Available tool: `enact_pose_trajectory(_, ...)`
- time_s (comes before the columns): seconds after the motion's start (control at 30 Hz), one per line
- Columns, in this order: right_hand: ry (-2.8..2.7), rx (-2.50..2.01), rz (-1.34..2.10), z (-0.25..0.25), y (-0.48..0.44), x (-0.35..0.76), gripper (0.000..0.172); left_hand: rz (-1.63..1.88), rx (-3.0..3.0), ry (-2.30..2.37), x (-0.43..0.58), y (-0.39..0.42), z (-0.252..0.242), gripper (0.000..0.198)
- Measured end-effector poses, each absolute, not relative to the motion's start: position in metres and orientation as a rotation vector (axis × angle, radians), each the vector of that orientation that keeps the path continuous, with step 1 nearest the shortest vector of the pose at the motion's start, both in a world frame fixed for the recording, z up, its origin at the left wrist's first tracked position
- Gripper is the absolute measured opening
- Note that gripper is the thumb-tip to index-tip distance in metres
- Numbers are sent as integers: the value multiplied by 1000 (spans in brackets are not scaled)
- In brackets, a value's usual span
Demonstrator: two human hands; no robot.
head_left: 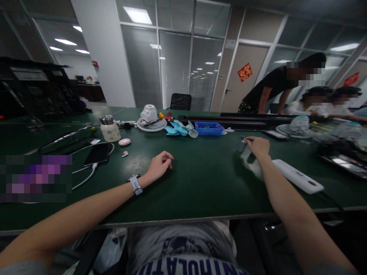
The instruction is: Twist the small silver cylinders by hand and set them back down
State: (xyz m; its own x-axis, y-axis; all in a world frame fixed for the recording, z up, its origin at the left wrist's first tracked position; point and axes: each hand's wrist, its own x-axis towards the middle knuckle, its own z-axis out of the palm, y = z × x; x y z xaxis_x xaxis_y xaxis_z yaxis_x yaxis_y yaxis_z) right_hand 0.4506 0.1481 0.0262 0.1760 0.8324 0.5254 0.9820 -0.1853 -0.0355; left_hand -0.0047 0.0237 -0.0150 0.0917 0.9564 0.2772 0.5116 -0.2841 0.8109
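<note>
My left hand (159, 165) rests on the green table (200, 183) with its fingers curled loosely, and I see nothing in it; a watch (135, 184) is on that wrist. My right hand (257, 146) lies further out to the right, fingers closed round a small grey cylindrical object (242, 145) and a thin tool tip that I cannot make out clearly. A white fan housing (151, 118) and light blue fan blades (180, 129) lie further back, beyond both hands.
A blue tray (209, 128), a cream bottle (110, 129), a pink earbud case (124, 142), a phone (98, 153) with cables and a white power strip (297, 176) lie on the table. Other people work at the far right.
</note>
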Motion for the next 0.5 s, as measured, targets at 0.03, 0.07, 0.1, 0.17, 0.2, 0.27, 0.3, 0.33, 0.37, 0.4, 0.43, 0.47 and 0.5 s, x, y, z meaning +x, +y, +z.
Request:
enact_pose_trajectory(0.03, -1718, -2105, -537, 27, 148, 451, 36, 1114, 1852, 1435, -4, 23, -15, 18)
enact_pose_trajectory(0.07, -1718, -2116, -517, 27, 149, 451, 36, 1117, 1852, 1432, -4, 23, -14, 18)
enact_pose_trajectory(0.1, -1718, -2126, -502, 28, 149, 451, 36, 1120, 1854, 1431, -3, 23, -14, 17)
enact_pose_trajectory(0.17, -1724, -2135, -491, 28, 150, 451, 36, 1119, 1860, 1427, -3, 23, -14, 16)
enact_pose_trajectory(0.2, -1730, -2141, -486, 28, 151, 450, 36, 1117, 1865, 1423, -3, 23, -14, 16)
enact_pose_trajectory(0.27, -1731, -2165, -462, 28, 151, 449, 36, 1111, 1872, 1423, -3, 23, -14, 16)
enact_pose_trajectory(0.3, -1727, -2181, -444, 29, 152, 449, 36, 1109, 1875, 1426, -3, 23, -14, 16)
enact_pose_trajectory(0.33, -1724, -2195, -427, 29, 151, 449, 36, 1105, 1878, 1429, -3, 23, -13, 17)
enact_pose_trajectory(0.37, -1722, -2205, -414, 30, 151, 450, 36, 1103, 1878, 1431, -3, 22, -13, 17)
enact_pose_trajectory(0.4, -1721, -2210, -405, 32, 150, 452, 37, 1101, 1877, 1433, -3, 22, -13, 16)
enact_pose_trajectory(0.43, -1716, -2211, -401, 33, 149, 456, 38, 1101, 1875, 1434, -3, 22, -13, 16)
enact_pose_trajectory(0.47, -1707, -2214, -395, 35, 149, 460, 40, 1099, 1873, 1433, -3, 22, -13, 16)
enact_pose_trajectory(0.5, -1689, -2223, -386, 37, 148, 466, 43, 1097, 1871, 1433, -2, 21, -12, 17)
